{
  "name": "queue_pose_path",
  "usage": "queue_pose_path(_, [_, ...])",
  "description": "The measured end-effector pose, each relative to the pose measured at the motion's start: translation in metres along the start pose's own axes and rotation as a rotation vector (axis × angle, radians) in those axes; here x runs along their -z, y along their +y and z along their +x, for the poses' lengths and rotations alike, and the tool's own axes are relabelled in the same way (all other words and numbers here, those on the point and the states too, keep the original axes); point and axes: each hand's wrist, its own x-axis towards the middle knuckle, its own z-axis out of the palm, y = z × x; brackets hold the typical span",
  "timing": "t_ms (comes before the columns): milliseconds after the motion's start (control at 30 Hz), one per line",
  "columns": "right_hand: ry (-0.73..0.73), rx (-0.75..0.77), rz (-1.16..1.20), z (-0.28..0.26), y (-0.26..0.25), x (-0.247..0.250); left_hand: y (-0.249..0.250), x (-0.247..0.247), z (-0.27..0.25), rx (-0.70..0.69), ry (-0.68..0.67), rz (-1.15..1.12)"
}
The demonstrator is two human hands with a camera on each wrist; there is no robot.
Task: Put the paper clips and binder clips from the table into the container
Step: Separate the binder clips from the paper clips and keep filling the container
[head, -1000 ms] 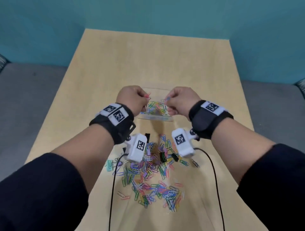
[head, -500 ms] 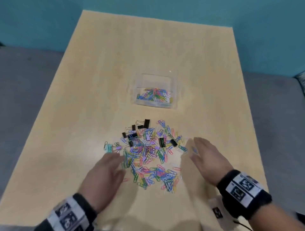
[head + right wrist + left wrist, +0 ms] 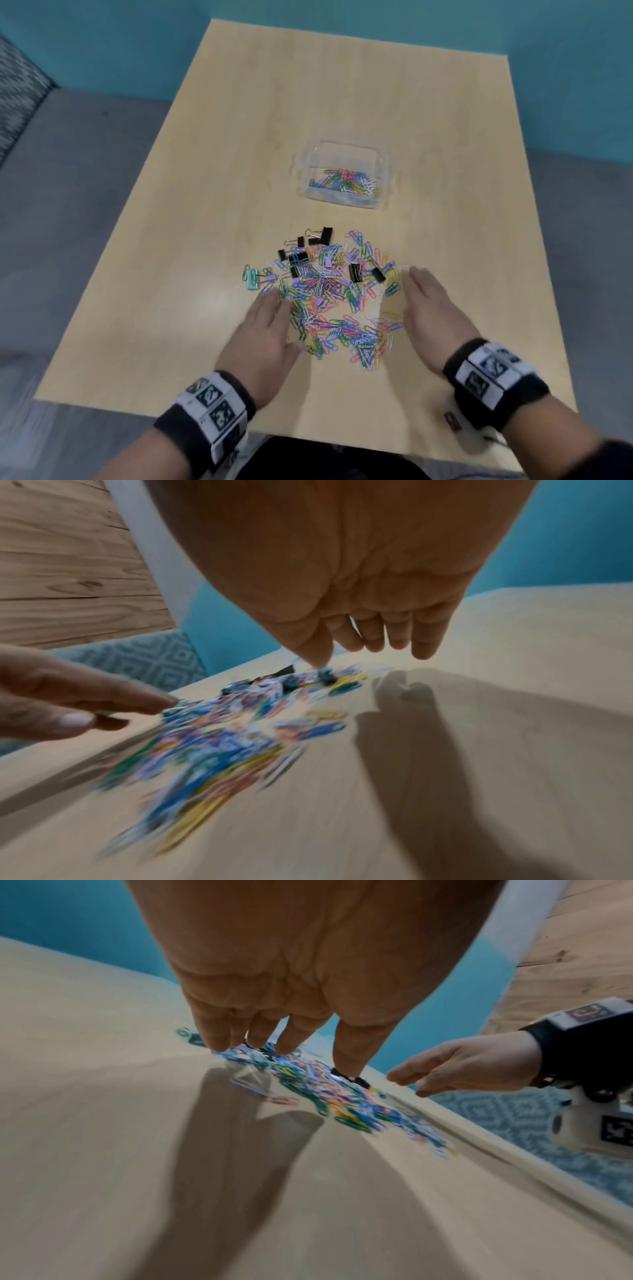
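Observation:
A heap of coloured paper clips [image 3: 335, 308] [image 3: 342, 1093] [image 3: 240, 729] lies on the wooden table [image 3: 239, 154], with several black binder clips [image 3: 301, 255] at its far edge. Behind it stands a clear plastic container [image 3: 344, 156] with some paper clips inside. My left hand [image 3: 265, 325] [image 3: 291, 1042] is flat at the heap's left side, fingers straight. At the right side my right hand [image 3: 430, 308] [image 3: 377, 645] is also flat with straight fingers. Neither hand holds anything.
A teal binder clip [image 3: 251, 277] lies apart at the heap's left. The table's near edge [image 3: 308, 435] is just behind my wrists. Grey floor [image 3: 68, 205] and a teal wall [image 3: 308, 20] surround the table.
Both hands left the container, came back toward me and opened. They now flank the heap and have closed in on it slightly since half a second ago.

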Motion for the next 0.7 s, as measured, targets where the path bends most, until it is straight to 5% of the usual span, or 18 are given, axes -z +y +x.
queue_pose_path(167, [-0.113, 0.02, -0.079, 0.027, 0.011, 0.003, -0.006, 0.001, 0.016, -0.008, 0.0, 0.037])
queue_pose_path(433, [-0.153, 0.011, -0.116, -0.025, -0.011, -0.023, -0.002, -0.006, 0.007, 0.004, -0.062, 0.092])
queue_pose_path(533, [-0.074, 0.125, -0.026, -0.03, -0.016, -0.02, 0.001, -0.003, 0.006, -0.026, -0.031, 0.007])
queue_pose_path(700, [0.018, 0.03, -0.007, -0.01, -0.011, -0.017, 0.005, -0.009, 0.011, 0.0, -0.017, 0.007])
